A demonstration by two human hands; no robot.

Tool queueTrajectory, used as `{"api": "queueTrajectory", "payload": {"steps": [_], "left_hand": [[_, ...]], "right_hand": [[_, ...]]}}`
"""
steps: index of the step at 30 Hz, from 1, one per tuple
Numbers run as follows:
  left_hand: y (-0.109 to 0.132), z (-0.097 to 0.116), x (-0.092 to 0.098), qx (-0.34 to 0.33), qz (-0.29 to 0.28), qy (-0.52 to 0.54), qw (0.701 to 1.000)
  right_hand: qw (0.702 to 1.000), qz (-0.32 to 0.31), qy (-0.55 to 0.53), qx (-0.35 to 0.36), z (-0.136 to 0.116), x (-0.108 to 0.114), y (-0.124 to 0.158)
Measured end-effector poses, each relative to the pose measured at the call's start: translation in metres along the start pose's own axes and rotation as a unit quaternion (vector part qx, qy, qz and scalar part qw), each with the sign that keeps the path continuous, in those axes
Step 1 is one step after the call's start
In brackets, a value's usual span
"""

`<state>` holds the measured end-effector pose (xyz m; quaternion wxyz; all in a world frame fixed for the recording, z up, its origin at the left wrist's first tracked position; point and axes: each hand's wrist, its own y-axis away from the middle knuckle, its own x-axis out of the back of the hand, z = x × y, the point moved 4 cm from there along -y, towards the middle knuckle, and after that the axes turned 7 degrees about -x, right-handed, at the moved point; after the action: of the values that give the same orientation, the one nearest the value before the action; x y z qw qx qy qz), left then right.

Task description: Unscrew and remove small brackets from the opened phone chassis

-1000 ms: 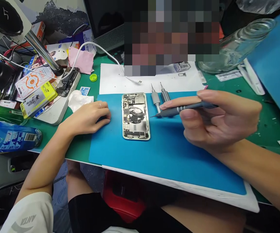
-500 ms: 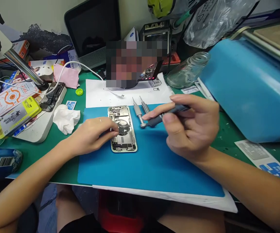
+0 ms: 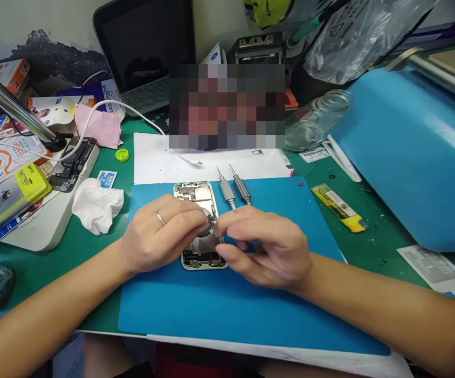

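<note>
An opened phone (image 3: 202, 257) with its inner parts bare lies on the blue mat (image 3: 251, 325). My left hand (image 3: 166, 231), a ring on one finger, reaches over its left side, fingertips pinched above a dark round part (image 3: 206, 227). What they grip is hidden. At the phone's right edge is my right hand (image 3: 269, 244), fingers curled, thumb and forefinger apart with nothing visible between the tips. Just behind it lie a light grey screwdriver (image 3: 226, 190) and a darker grey screwdriver (image 3: 242, 188), their lower ends partly covered by that hand.
Crumpled white tissue (image 3: 98, 206), battery boxes (image 3: 12, 197) and a lamp stand (image 3: 22, 113) crowd the left. White paper (image 3: 152, 157) with a cable end lies behind the mat. To the right are a yellow packet (image 3: 340, 207), a glass jar (image 3: 322, 121) and a large blue casing (image 3: 404, 157).
My right hand has come down and left to the phone. The dark screwdriver it held is out of sight. My left hand has shifted right over the phone; the camera view has moved slightly.
</note>
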<state>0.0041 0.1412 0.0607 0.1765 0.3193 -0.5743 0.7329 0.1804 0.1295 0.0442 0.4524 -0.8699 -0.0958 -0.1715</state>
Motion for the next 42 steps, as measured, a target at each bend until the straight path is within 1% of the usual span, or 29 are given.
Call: {"api": "queueTrajectory", "payload": {"steps": [2,5,9,11,18,27,36,42], "left_hand": [[-0.0007,0.0003,0.0005,-0.007,-0.012,-0.007,1.000],[-0.0016,0.0028,-0.0001,-0.028,-0.024,-0.020,0.999],[-0.0023,0.0085,-0.0011,-0.077,-0.023,-0.028,0.996],[-0.0023,0.0097,-0.0012,-0.086,-0.023,-0.033,0.995],[-0.0024,0.0077,0.0013,-0.073,-0.034,-0.036,0.996],[-0.0003,0.0011,0.0045,0.003,-0.055,-0.032,0.998],[0.0002,0.0015,0.0002,0.008,-0.078,-0.005,0.997],[0.0008,-0.0001,0.0001,0.026,-0.077,0.026,0.996]], "right_hand": [[1.000,0.006,-0.010,-0.013,0.0011,-0.0004,-0.0007],[1.000,-0.002,-0.019,-0.008,0.0001,-0.0020,-0.0029],[1.000,-0.016,0.001,0.007,-0.0015,-0.0020,-0.0029],[1.000,-0.024,0.012,0.006,-0.0013,-0.0021,-0.0016],[0.999,-0.027,0.022,0.002,0.0004,-0.0023,0.0015],[0.998,-0.034,0.041,-0.021,0.0031,-0.0016,0.0006],[0.997,-0.043,0.058,-0.001,0.0012,-0.0034,0.0001],[0.997,-0.044,0.063,0.014,0.0012,-0.0050,0.0022]]}}
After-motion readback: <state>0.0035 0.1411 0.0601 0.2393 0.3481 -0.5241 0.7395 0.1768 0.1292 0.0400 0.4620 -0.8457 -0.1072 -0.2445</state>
